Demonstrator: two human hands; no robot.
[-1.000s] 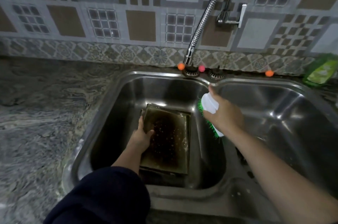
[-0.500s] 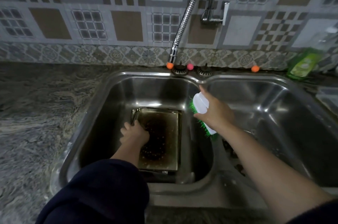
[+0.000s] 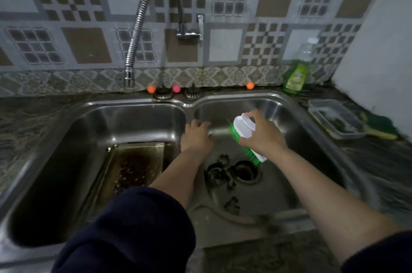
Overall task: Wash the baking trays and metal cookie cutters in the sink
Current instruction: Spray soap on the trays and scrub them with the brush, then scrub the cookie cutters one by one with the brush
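The fingers of the left hand are spread and relaxed, holding nothing, over the ridge between the 2 basins of the sink. The fingers of the right hand are curled round a white scrub brush with green bristles, held above the right basin.

Below both hands, on the right basin floor, the metal cookie cutters lie clustered beside the open drain; 1 more lies nearer the person. The baking tray lies down and left of the left fingers, in the left basin, its base dark with baked-on residue.

Risks, as I judge them: a careless reach could nudge a small cutter into the drain; thin cutter edges could nick bare fingers; wet metal is slippery. The tray looks unwashed and will likely need hard scrubbing.
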